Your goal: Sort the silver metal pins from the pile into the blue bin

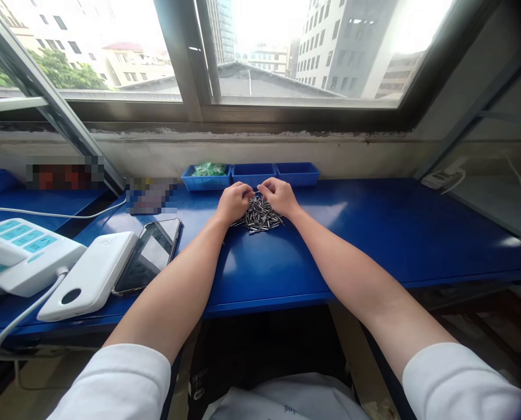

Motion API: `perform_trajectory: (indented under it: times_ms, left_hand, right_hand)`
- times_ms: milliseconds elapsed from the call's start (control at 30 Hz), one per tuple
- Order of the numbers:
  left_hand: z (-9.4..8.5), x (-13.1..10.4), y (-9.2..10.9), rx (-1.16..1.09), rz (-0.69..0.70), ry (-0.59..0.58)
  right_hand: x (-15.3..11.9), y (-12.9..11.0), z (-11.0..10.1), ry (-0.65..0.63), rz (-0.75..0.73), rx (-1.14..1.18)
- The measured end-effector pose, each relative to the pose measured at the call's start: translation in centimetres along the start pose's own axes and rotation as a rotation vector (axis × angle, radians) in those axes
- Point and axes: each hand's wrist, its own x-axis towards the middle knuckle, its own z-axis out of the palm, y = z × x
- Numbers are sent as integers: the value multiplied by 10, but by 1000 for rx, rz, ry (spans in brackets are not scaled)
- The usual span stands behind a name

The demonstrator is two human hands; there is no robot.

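1. Biggest thing by far was the window (260, 81), stretching across the back, with buildings outside.
2. Below it sat the long blue surface (374, 233), kinda shiny, with the light bouncing off it in patches.
3. Three blue bins stood in a row along the back, near the wall: left bin (205, 182) with some green stuff (210, 169) in it, then the middle bin (255, 176), then the right bin (299, 177). The pile was in front of them.
4. Way over on the left was a white power strip (32, 256), then a white power bank (89, 274), then a phone (153, 256) lying face up just beside it. All three were well apart from the pile.
5. Left grip (235, 202) was at the pile's upper left, fingers curled in toward the thumb. Right grip (280, 197) was at the upper right, thumb and fingers bent in too. Fingertips nearly met over the far edge. Couldn't tell if either one was pinching a piece; that spot was too small to make out.
6. The pile of thin metal pieces (262, 217) lay heaped on the surface, right under and between the two grips, most of it on the person's side of the fingertips.
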Motion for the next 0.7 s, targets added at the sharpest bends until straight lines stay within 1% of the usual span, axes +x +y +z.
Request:
perform_trajectory:
  times_ms: [100,200,300,367,467,600,700]
  left_hand:
    - [1,1,-4,10,-10,35]
    - [0,1,-4,1,-22,37]
    - [-1,2,-2,-10,-47,18]
    - [-2,2,0,-14,-61,2]
    - [-2,2,0,3,-96,-3]
    - [-4,4,-3,17,-164,1]
    - [-11,5,-2,11,-252,-36]
  right_hand:
    - [0,-2,-1,-5,5,154]
    - [1,-1,-2,-9,8,259]
    - [2,3,-2,-6,46,312]
    - [3,6,-3,17,60,307]
    - [5,9,-5,81,58,227]
    - [6,14,-13,170,66,24]
    - [8,19,-20,220,102,-149]
